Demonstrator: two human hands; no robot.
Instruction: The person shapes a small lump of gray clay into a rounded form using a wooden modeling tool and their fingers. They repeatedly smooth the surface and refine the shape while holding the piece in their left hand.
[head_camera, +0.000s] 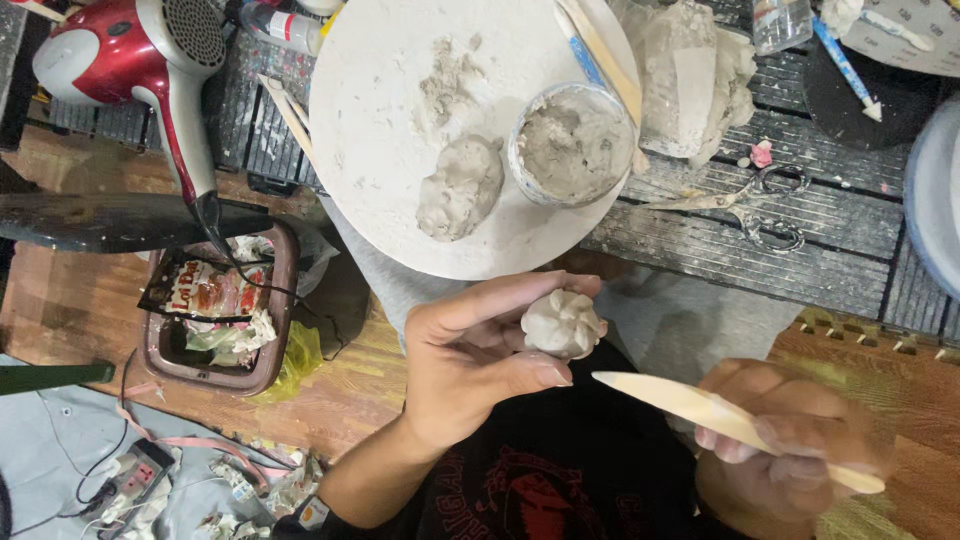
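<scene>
My left hand (470, 355) pinches a small white clay ball with grooved segments (562, 323) between thumb and fingers, held over my lap. My right hand (790, 440) grips a pale flat wooden modelling stick (690, 402), its pointed tip aimed left, a short gap below and right of the clay ball. The right hand is blurred. Above them a round white board (380, 110) carries a grey clay lump (460, 188) and a small cup of wet clay (572, 145).
A red hair dryer (130, 50) lies at top left with its cord trailing down. A brown bin with wrappers (220, 305) stands on the floor at left. Scissors (750, 200) and a wrapped clay block (690, 75) rest on the dark slatted table.
</scene>
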